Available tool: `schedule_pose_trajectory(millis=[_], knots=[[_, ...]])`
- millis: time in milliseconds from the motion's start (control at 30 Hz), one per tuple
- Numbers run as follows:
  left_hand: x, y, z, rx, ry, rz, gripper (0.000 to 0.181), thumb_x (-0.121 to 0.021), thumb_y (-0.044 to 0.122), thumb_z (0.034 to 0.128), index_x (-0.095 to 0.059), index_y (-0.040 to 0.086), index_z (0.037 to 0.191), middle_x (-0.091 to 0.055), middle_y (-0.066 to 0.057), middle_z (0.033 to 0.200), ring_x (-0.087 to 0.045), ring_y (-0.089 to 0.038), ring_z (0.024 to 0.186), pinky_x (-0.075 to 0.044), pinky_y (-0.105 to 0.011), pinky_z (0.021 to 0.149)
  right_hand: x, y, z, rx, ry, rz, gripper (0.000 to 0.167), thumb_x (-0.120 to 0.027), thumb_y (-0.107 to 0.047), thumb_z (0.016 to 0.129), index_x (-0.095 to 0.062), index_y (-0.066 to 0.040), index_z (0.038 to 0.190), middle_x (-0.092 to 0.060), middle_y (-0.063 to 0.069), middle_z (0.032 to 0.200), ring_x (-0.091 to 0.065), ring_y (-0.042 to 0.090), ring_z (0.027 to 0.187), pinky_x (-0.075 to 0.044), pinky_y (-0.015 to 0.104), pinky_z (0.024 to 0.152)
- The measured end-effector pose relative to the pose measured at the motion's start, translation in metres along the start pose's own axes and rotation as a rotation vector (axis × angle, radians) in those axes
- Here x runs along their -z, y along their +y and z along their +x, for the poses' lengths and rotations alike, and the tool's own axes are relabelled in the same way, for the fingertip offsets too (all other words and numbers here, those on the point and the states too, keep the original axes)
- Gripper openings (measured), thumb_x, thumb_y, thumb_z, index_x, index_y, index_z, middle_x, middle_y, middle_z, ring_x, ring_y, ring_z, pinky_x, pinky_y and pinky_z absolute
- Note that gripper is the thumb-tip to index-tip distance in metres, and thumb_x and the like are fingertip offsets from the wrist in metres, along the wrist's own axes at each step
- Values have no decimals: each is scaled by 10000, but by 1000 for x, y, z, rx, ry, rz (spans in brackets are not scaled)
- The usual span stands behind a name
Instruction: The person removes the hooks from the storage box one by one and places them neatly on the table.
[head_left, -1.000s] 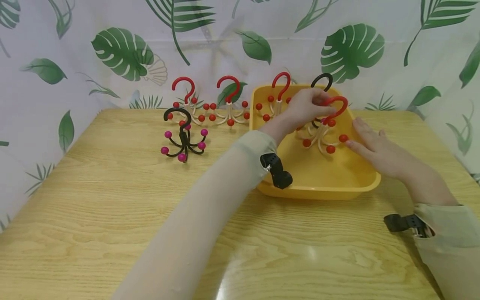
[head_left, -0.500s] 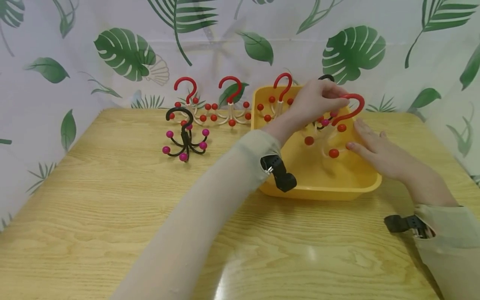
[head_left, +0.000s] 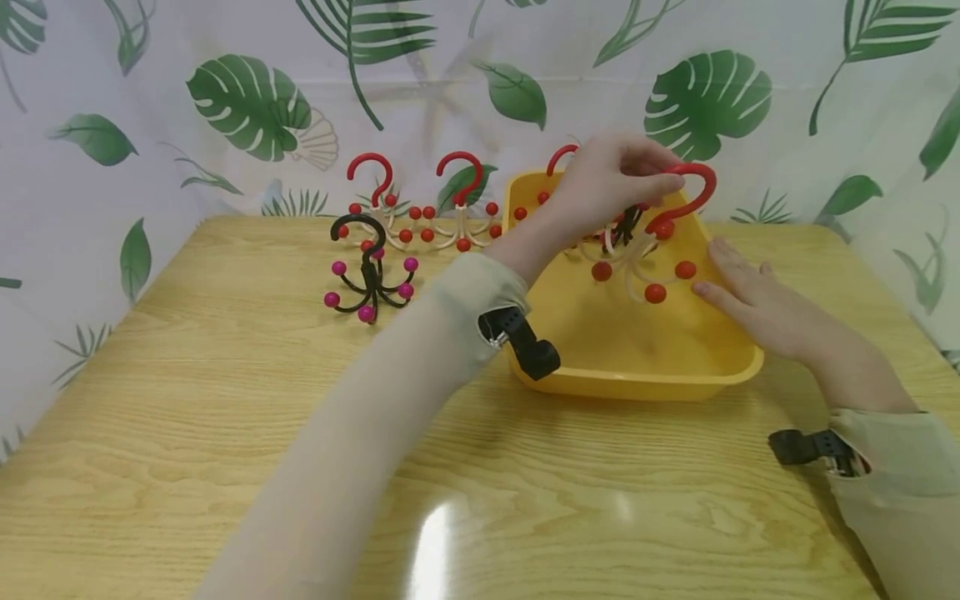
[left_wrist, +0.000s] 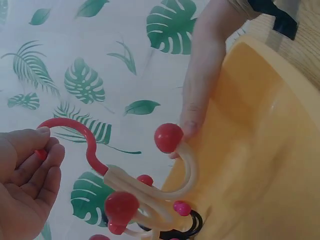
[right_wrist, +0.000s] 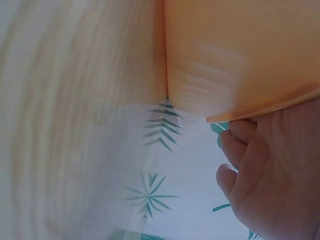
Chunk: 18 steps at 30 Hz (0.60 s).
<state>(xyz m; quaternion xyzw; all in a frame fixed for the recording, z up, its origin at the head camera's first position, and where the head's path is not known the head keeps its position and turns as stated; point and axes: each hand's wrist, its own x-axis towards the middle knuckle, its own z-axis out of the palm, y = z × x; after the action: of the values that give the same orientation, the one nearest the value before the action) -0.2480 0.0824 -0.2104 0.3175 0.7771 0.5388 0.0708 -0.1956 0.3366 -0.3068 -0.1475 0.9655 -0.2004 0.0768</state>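
Observation:
My left hand [head_left: 611,179] pinches the red hook of a multi-arm hanging hook [head_left: 693,187] by its tip. That hanger has pale curved arms ending in red balls and hangs tilted over the yellow basin [head_left: 637,385]. In the left wrist view the hanger's red hook [left_wrist: 90,142] and pale stem show clearly. My right hand [head_left: 772,300] holds the basin's right rim, thumb over the inside and fingers outside. In the right wrist view those fingers [right_wrist: 240,150] curl below the rim. A black hanger [head_left: 628,227] in the basin is mostly hidden behind my left hand.
Left of the basin, a black hanger [head_left: 369,279] with magenta balls stands on the wooden table [head_left: 225,400]. Two red-hooked hangers, one [head_left: 375,187] behind it and another [head_left: 460,187] beside the basin, stand near the leaf-print backdrop [head_left: 427,50]. Another red hook [head_left: 558,158] rises from the basin.
My left hand carries the red-hooked hanger up and to the right, then slightly back left and higher. The black hook at the back becomes hidden. My right hand stays on the rim.

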Motion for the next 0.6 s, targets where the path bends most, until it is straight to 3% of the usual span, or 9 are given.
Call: schedule_pose_trajectory(millis=[200, 400, 600], knots=[[21, 10, -17, -16, 71, -88, 225, -669, 146, 903, -662, 58, 1110, -677, -34, 976, -630, -143, 866, -496, -175, 753, -1, 0, 1, -4, -4, -5, 728, -330, -444, 1025, 75, -84, 1510, 156, 107, 1558, 127, 328, 1421, 194, 488, 1078], [47, 27, -48, -64, 143, -122, 202, -668, 84, 895, -671, 4, 1080, -687, -81, 937, -640, -182, 848, -504, -205, 778, -2, 0, 1, 18, 5, -9, 720, -328, -423, 1032, 74, -59, 1506, 159, 104, 1556, 123, 325, 1422, 190, 472, 1084], [73, 20, -70, -71, 198, -143, 209, -669, 74, 892, -667, -12, 1083, -689, -106, 949, -646, -203, 852, -511, -244, 821, -2, 2, 1, 40, 8, -12, 699, -311, -393, 1042, 67, -24, 1500, 162, 106, 1553, 128, 324, 1418, 192, 462, 1084]])
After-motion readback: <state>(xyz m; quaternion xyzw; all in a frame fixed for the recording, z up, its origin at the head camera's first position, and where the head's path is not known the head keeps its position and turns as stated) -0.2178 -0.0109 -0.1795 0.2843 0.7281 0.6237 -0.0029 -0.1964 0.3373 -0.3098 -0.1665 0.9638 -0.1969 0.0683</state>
